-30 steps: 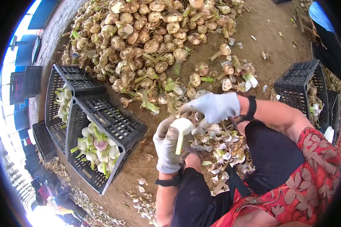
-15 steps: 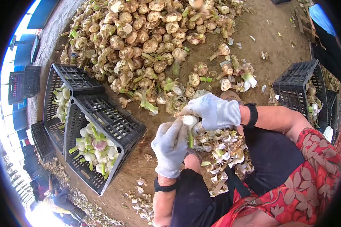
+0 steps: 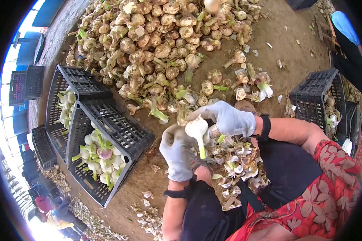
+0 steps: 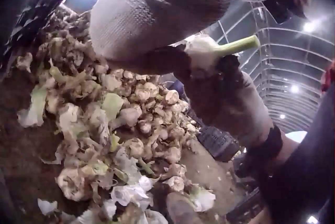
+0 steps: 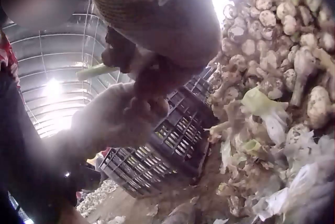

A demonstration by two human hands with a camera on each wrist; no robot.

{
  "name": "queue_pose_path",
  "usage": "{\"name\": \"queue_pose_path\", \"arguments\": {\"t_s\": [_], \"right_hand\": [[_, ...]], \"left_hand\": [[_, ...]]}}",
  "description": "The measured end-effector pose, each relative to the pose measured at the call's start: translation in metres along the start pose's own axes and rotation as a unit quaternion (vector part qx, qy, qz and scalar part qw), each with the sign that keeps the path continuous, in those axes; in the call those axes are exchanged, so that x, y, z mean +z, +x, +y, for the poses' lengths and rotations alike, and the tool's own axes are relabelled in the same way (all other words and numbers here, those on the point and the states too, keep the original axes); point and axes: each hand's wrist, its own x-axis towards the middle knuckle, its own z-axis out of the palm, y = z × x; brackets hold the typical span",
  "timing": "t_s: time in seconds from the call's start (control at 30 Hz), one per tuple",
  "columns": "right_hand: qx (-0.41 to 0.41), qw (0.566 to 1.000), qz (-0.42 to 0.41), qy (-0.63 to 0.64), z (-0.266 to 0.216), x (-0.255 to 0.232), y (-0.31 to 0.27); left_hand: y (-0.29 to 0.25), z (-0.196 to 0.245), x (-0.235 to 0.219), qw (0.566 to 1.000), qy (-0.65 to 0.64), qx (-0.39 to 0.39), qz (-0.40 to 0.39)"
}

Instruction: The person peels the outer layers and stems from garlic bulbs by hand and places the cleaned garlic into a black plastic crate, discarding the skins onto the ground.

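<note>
A peeled white garlic bulb [image 3: 196, 127] with its green stem pointing down is held between two gloved hands in the head view. My right hand [image 3: 229, 118] grips it from above and the right, fingers bent over its top. At its left side my left hand [image 3: 176, 150] has curled fingers at the bulb, partly blurred and shadowed. The left wrist view shows the stem [image 4: 238, 46] sticking out between both gloves. From the right wrist, the bulb is mostly hidden behind the fingers, with the stem [image 5: 97, 71] showing.
A big heap of unpeeled garlic [image 3: 149, 48] lies ahead. Black crates [image 3: 116, 124] holding trimmed garlic [image 3: 102, 154] stand at the left, another crate [image 3: 317, 94] at the right. Peeled skins [image 3: 239, 160] cover the ground by the legs. Other people are at the edges.
The bulb turned up between the hands, was largely covered by the left fingers half a second ago, and now shows again with its stem down. The left hand has drawn slightly left.
</note>
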Motion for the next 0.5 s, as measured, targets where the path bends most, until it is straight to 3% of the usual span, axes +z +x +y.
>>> {"name": "queue_pose_path", "arguments": {"t_s": [0.07, 0.1, 0.13, 0.2, 0.23, 0.37, 0.4, 0.5], "right_hand": [[0.008, 0.996, 0.039, 0.076, -0.002, 0.005, 0.0], [-0.052, 0.995, 0.062, 0.053, 0.008, 0.006, 0.002], [-0.078, 0.992, 0.077, -0.065, 0.006, 0.007, 0.003], [-0.125, 0.942, 0.103, -0.294, 0.001, 0.01, 0.004], [-0.145, 0.934, 0.099, -0.311, 0.005, 0.011, 0.005], [-0.054, 0.926, -0.02, -0.373, 0.0, -0.004, 0.007], [-0.03, 0.958, -0.02, -0.285, 0.002, -0.004, 0.007], [0.067, 0.997, 0.013, 0.022, 0.003, -0.001, 0.008]], "left_hand": [[0.001, -0.018, -0.003, 0.999, -0.011, 0.02, -0.034], [-0.006, -0.013, 0.003, 0.994, 0.037, 0.056, -0.091], [-0.011, -0.011, 0.015, 0.987, 0.02, 0.119, -0.103], [-0.013, -0.014, 0.018, 0.98, 0.068, 0.156, -0.105], [-0.014, -0.013, 0.017, 0.987, 0.027, 0.119, -0.108], [-0.015, -0.009, 0.001, 0.984, -0.119, -0.007, -0.133], [-0.013, -0.01, -0.004, 0.978, -0.151, -0.031, -0.143], [-0.013, -0.004, 0.006, 0.991, -0.062, 0.034, -0.111]]}}
